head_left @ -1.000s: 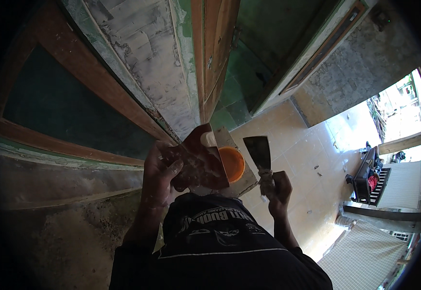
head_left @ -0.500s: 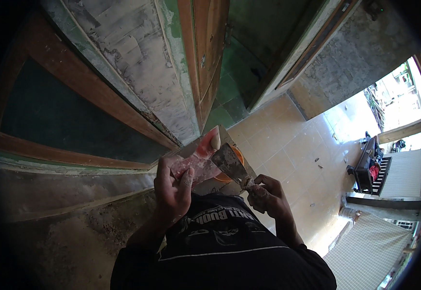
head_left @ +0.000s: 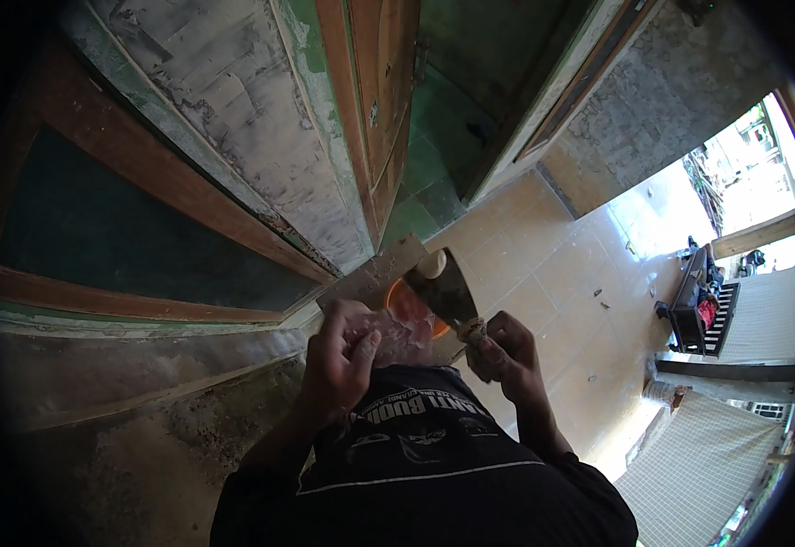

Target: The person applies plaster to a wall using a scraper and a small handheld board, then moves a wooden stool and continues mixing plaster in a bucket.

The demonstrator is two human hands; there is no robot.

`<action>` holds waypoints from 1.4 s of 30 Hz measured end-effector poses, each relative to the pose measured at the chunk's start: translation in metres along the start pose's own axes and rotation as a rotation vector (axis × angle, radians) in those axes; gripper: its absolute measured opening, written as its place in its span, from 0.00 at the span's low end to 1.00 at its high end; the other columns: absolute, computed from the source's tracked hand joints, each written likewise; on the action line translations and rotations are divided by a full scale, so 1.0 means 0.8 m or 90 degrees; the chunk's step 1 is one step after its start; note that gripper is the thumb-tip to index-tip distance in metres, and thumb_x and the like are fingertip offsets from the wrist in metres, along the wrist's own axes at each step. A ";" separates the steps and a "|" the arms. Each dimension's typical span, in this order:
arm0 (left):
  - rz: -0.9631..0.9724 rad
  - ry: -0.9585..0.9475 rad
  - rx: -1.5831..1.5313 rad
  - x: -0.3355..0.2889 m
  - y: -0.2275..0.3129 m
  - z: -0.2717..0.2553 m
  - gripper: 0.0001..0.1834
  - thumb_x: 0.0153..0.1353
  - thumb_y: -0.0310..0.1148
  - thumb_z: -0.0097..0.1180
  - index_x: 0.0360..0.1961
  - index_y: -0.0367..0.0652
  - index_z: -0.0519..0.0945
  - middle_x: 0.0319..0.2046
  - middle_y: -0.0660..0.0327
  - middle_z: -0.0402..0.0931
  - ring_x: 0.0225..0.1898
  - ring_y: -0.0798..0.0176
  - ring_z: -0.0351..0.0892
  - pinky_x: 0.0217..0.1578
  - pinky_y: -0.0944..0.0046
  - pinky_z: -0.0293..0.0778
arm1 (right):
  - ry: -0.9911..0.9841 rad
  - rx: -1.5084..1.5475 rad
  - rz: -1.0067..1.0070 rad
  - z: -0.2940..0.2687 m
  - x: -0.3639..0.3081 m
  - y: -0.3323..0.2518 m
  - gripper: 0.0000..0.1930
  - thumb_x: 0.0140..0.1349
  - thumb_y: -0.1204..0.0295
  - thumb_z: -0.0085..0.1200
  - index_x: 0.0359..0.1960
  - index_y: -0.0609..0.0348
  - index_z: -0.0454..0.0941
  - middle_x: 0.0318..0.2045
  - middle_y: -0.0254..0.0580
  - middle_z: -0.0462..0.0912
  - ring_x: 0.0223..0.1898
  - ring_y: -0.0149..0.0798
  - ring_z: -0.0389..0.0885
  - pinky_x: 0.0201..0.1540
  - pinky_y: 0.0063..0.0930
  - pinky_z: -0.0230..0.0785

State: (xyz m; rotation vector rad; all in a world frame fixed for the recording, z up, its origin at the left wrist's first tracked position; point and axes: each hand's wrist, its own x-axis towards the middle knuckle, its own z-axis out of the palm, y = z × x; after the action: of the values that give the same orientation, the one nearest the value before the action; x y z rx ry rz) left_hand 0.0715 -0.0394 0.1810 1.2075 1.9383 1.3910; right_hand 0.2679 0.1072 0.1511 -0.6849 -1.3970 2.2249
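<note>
My left hand [head_left: 338, 356] is closed on the near edge of a flat, reddish, translucent-looking sheet [head_left: 400, 339], thumb on top; pale smears cover it. In my right hand [head_left: 505, 351] is the handle of a putty knife [head_left: 450, 294], its wide, dirty blade tilted up and to the left. A pale lump of putty [head_left: 432, 264] sits near the blade's far end. The blade is just above and right of the sheet, apart from it. Below both, an orange bucket [head_left: 399, 295] shows in part, the rest hidden by the sheet and blade.
A brown board [head_left: 374, 271] lies beside the bucket. To the left stands a wall with a patchy, plastered strip [head_left: 242, 100] and a wood-framed dark panel [head_left: 133, 228]. A wooden door [head_left: 384, 100] is ahead. Tiled floor [head_left: 543, 283] extends right toward a dark bench [head_left: 703, 305].
The putty lump, on the sheet's far end before, is now on the knife blade. The sheet has tipped lower and nearer my body; the blade has swung up and away from it.
</note>
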 end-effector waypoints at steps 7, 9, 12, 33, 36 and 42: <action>-0.219 0.023 -0.513 0.017 -0.013 -0.020 0.15 0.53 0.19 0.51 0.43 0.39 0.65 0.35 0.60 0.72 0.37 0.70 0.74 0.39 0.68 0.71 | 0.246 -0.482 -0.349 0.014 0.006 0.031 0.13 0.46 0.83 0.62 0.33 0.64 0.72 0.33 0.47 0.77 0.32 0.33 0.79 0.24 0.20 0.70; -0.240 0.024 -0.578 0.018 -0.012 -0.020 0.16 0.53 0.18 0.51 0.43 0.39 0.66 0.35 0.60 0.72 0.38 0.69 0.73 0.39 0.67 0.72 | 0.210 -0.570 -0.440 0.007 0.011 0.043 0.15 0.45 0.86 0.61 0.34 0.64 0.70 0.35 0.49 0.76 0.32 0.34 0.79 0.25 0.19 0.74; -0.247 0.009 -0.624 0.018 -0.017 -0.022 0.15 0.53 0.18 0.50 0.43 0.40 0.66 0.36 0.59 0.72 0.38 0.69 0.74 0.39 0.66 0.73 | 0.200 -0.659 -0.452 -0.007 0.009 0.047 0.14 0.46 0.87 0.60 0.34 0.65 0.71 0.35 0.49 0.75 0.34 0.37 0.80 0.29 0.22 0.77; 0.005 0.171 -0.103 -0.006 0.000 -0.001 0.14 0.58 0.20 0.48 0.45 0.35 0.64 0.36 0.58 0.67 0.35 0.71 0.68 0.37 0.70 0.69 | -0.069 0.073 0.160 -0.009 -0.007 0.005 0.14 0.63 0.62 0.47 0.31 0.61 0.67 0.16 0.33 0.70 0.13 0.22 0.64 0.13 0.15 0.51; 0.122 0.171 0.089 -0.009 -0.005 0.004 0.09 0.59 0.21 0.48 0.41 0.34 0.68 0.27 0.49 0.74 0.27 0.54 0.79 0.27 0.62 0.73 | -0.072 0.060 0.160 -0.005 -0.004 0.001 0.14 0.63 0.62 0.47 0.31 0.61 0.67 0.16 0.33 0.69 0.13 0.22 0.64 0.13 0.15 0.50; 0.170 0.016 0.164 -0.010 -0.004 0.006 0.12 0.56 0.19 0.49 0.43 0.36 0.68 0.26 0.44 0.74 0.29 0.40 0.77 0.25 0.54 0.72 | -0.075 0.124 0.128 0.000 0.002 -0.002 0.11 0.64 0.65 0.45 0.33 0.62 0.67 0.13 0.30 0.62 0.10 0.22 0.54 0.11 0.17 0.44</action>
State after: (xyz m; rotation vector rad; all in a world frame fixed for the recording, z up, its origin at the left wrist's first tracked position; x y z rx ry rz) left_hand 0.0778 -0.0443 0.1751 1.6260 2.0811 1.3135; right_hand 0.2669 0.1086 0.1523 -0.6614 -1.1880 2.5553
